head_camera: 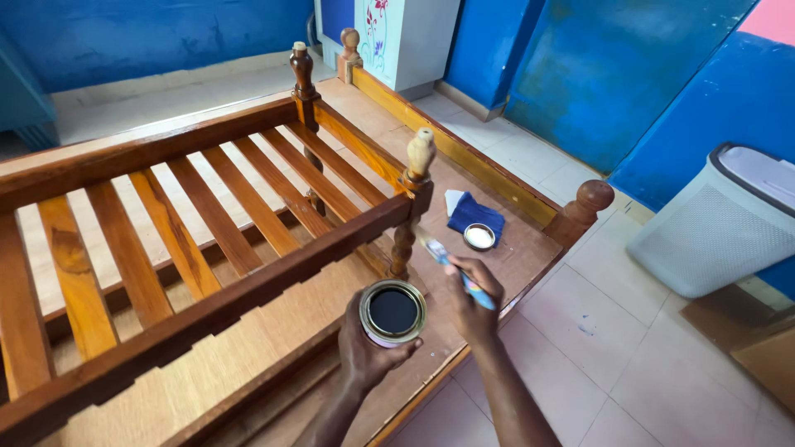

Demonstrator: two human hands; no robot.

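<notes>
My left hand [364, 352] holds an open round tin [392, 312] of dark liquid from below. My right hand [474, 298] grips a paintbrush [447, 261] with a blue handle, its bristles pointing up-left toward the lower part of a turned wooden post [414, 199]. The post belongs to a slatted wooden railing frame [207, 223], glossy brown, that stands on a wooden bed platform [513, 248]. The brush tip is close to the post's base.
The tin's lid [479, 237] lies on a blue cloth [474, 213] on the platform. A white mesh laundry bin [720, 223] stands on the tiled floor at right. Blue walls and a white cabinet [406, 37] stand behind.
</notes>
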